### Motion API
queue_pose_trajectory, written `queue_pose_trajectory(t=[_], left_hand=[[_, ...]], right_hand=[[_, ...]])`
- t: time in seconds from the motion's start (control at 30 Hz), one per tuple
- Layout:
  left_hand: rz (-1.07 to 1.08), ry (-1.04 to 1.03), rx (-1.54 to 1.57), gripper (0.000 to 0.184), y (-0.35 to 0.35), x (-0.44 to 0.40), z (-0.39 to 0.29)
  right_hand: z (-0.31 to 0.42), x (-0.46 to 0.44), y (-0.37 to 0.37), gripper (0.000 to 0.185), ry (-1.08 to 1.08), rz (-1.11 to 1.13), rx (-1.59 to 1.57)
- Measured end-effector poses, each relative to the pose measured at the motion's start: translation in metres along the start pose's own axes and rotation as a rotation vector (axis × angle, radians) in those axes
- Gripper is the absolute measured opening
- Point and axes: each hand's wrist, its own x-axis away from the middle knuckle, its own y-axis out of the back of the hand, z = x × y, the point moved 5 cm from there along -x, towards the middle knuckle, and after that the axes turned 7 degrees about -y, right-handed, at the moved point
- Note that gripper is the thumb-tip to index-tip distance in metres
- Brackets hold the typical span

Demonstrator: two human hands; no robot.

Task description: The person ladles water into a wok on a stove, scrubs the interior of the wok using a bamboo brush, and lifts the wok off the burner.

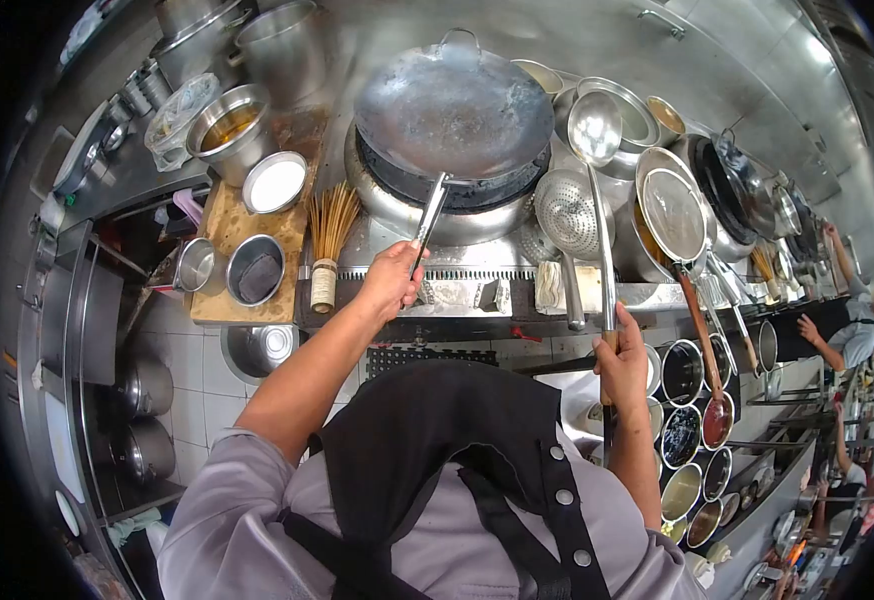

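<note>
My left hand [392,282] is wrapped round the metal handle of a dark wok [452,110]. The wok rests tilted over the round burner [387,205], its inside holding no food that I can see. In my right hand [625,358] is the wooden grip of a long ladle [595,128], its bowl raised at the back right of the wok. Just left of the ladle's shaft lies a perforated skimmer [569,215]. A bamboo brush [324,285] stands near my left forearm.
On the left, a wooden board [212,308] carries a bowl of white contents [275,182] and metal pots. A fine strainer [673,215] sits over a pot at right. Several seasoning containers [682,370] line the right side. Other people [847,330] stand further right.
</note>
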Motion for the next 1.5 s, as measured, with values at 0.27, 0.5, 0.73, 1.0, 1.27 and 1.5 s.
queue_pose_trajectory(t=[0.27,0.5,0.73,1.0,1.27,1.5], left_hand=[[0.031,-0.011,0.043,0.026,-0.001,0.003,0.002],[0.028,0.0,0.013,0.025,-0.01,0.012,-0.01],[0.126,0.032,0.024,0.027,0.008,0.001,-0.008],[0.123,-0.046,-0.029,0.027,0.005,-0.002,-0.007],[0.016,-0.092,-0.11,0.029,0.003,0.082,0.021],[-0.055,0.088,-0.206,0.033,-0.014,0.193,0.152]], right_hand=[[-0.047,0.003,0.029,0.064,-0.188,-0.04,0.409],[-0.074,-0.01,0.036,0.066,-0.287,-0.06,0.452],[-0.055,0.049,0.016,0.061,-0.384,-0.157,-0.217],[-0.284,0.188,-0.017,0.055,-0.287,0.135,0.358],[-0.593,0.384,-0.004,0.044,-0.641,0.353,0.536],[-0.574,0.383,0.075,0.052,-0.71,0.154,0.22]])
